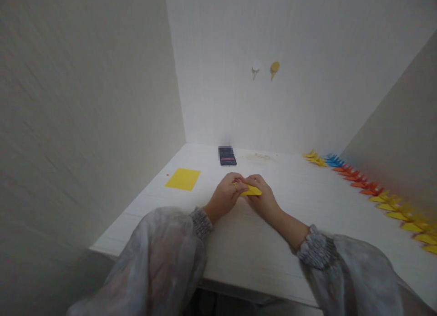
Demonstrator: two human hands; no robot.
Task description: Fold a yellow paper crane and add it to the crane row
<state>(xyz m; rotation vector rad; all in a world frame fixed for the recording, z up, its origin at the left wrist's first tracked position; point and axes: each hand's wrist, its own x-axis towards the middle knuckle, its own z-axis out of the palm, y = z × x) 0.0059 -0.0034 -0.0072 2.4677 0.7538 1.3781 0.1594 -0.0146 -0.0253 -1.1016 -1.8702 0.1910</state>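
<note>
Between my two hands, over the middle of the white table, is a small folded piece of yellow paper. My left hand pinches its left end, the fingers curled together; a thin ring shows on one finger. On the other side my right hand grips the paper from behind and below, with part of its fingers hidden by the fold. To the left of my hands a flat yellow paper square lies on the table.
A dark phone lies near the back wall. Folded paper cranes in yellow, red and blue line the table's right side. Two hooks, one white and one tan, hang on the wall. Side walls enclose the table.
</note>
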